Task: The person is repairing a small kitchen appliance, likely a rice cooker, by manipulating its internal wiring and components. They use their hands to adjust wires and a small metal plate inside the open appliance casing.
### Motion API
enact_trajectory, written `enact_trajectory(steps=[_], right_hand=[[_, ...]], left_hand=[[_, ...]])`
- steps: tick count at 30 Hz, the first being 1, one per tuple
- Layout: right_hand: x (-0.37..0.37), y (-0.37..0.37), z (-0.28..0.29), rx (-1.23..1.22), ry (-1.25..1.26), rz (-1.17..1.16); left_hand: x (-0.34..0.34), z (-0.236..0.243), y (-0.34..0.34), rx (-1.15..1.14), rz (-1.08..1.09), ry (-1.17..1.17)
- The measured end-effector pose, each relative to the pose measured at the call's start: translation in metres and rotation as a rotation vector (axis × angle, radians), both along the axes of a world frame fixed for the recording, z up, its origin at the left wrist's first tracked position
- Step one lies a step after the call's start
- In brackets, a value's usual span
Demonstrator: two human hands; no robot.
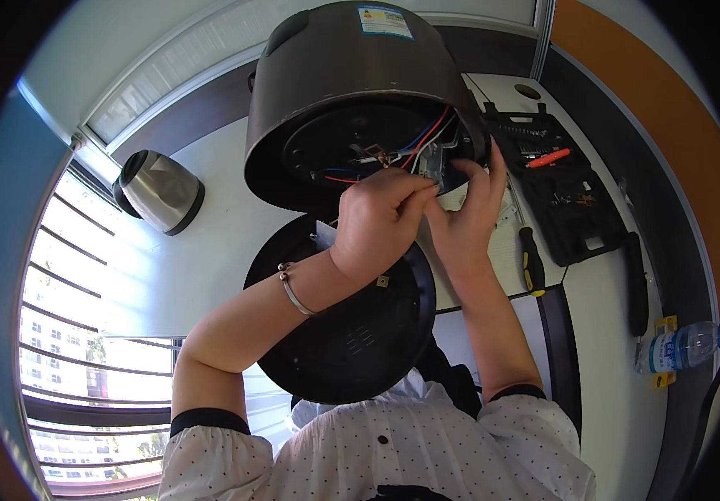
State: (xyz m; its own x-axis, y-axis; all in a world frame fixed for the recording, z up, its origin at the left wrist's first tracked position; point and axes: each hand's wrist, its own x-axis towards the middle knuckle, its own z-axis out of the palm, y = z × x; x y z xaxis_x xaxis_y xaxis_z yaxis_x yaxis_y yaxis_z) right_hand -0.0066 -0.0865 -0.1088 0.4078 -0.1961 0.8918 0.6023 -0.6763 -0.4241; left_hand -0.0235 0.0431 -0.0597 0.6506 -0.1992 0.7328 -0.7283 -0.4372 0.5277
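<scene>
A dark brown rice cooker lies on its side on the white table, its open underside facing me. Red, blue and white wires run inside it to a small part in clear plastic. My left hand is closed in a pinch at the lower rim, by that part; what is between the fingertips is too small to tell. Close beside it, my right hand has its thumb at the left fingertips and its other fingers curled at the opening's right edge. Below my left forearm rests the round black bottom cover.
A steel kettle stands at the left. On the right are a screwdriver with a yellow-black handle, an open black tool case holding a red-handled tool, a long black-handled object and a water bottle on its side.
</scene>
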Motion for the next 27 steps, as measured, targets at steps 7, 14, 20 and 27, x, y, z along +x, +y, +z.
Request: enact_trajectory(steps=[7, 14, 20, 27], right_hand=[[0.001, 0.002, -0.003, -0.004, 0.019, -0.023], [0.0, 0.004, 0.0, -0.009, 0.017, -0.034], [0.003, 0.003, -0.001, -0.028, 0.011, -0.018], [0.001, 0.009, 0.004, -0.021, 0.015, -0.042]], left_hand=[[-0.01, 0.004, 0.009, 0.11, -0.011, 0.049], [-0.022, 0.007, 0.025, 0.167, -0.038, 0.082], [-0.015, -0.002, 0.019, 0.198, -0.045, -0.06], [-0.023, 0.003, 0.021, 0.248, -0.102, 0.062]])
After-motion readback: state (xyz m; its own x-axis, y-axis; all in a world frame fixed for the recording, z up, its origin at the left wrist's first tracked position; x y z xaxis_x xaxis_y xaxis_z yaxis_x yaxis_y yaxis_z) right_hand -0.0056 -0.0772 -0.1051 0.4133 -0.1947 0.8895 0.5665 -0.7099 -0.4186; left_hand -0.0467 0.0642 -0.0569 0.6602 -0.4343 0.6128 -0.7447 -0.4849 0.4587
